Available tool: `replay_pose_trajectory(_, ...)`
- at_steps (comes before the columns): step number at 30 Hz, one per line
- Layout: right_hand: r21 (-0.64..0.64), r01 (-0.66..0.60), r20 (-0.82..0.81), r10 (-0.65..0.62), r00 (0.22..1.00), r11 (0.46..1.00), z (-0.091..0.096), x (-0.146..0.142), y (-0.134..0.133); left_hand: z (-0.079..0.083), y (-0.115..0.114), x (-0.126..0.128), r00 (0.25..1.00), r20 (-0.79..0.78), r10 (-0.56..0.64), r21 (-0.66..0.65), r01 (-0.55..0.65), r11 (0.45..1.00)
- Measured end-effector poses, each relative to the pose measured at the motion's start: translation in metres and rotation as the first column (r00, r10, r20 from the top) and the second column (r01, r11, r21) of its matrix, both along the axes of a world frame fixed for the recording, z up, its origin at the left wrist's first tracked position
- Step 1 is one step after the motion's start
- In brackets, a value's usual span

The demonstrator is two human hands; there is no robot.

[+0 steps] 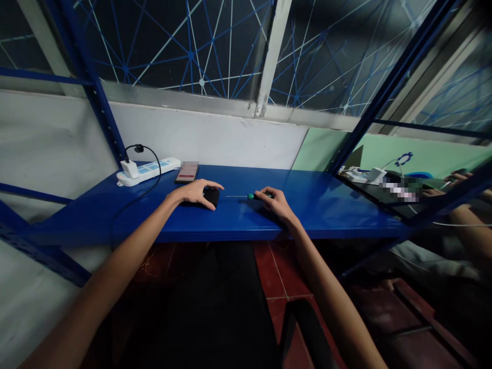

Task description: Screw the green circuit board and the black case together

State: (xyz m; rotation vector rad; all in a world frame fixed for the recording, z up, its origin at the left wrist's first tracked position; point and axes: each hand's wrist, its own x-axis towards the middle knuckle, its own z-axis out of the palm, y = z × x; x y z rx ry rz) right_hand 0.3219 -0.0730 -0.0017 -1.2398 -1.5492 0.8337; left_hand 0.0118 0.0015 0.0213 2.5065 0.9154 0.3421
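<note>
My left hand (pixel 194 192) curves around a small black box-like object (pixel 211 197) on the blue tabletop, thumb at its near side and fingers at its far side. The palm hides part of this object, and its exact kind does not show. In my right hand (pixel 275 202) is a screwdriver (pixel 251 196) with a green handle, my fingers closed round the grip. Its thin shaft lies nearly level and points left toward the black object, with a small gap between tip and object.
A smartphone (pixel 187 172) lies behind my left hand. Further left, a white power strip (pixel 149 170) carries a plugged-in adapter, whose black cable (pixel 140 197) runs across the table. Blue shelf posts (pixel 102 115) flank the table (pixel 238 223). Another person's arm (pixel 467 220) shows far right.
</note>
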Motion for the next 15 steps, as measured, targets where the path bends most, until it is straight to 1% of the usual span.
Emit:
replay_pose_trajectory(2, 0.023, -0.011, 0.017, 0.011, 1.000, 1.000, -0.0033, -0.0018, -0.0029, 0.0001, 0.0005, 0.0007, 0.999, 0.042, -0.010, -0.022, 0.011, 1.000)
replay_pose_trajectory(5, 0.057, -0.024, 0.061, 0.021, 0.998, 0.998, -0.0074, -0.0045, -0.0039, 0.0001, 0.0012, 0.0014, 0.997, 0.077, -0.012, -0.017, 0.014, 1.000)
replay_pose_trajectory(10, 0.113, -0.009, 0.153, -0.008, 0.988, 0.994, -0.0093, -0.0054, -0.0049, 0.0011, -0.0012, 0.0037, 0.999, 0.041, 0.001, -0.013, -0.001, 1.000)
replay_pose_trajectory(15, 0.140, 0.022, 0.228, -0.054, 0.972, 0.990, -0.0092, -0.0057, -0.0048, 0.0023, -0.0032, 0.0058, 0.999, 0.044, 0.024, -0.029, -0.022, 0.999)
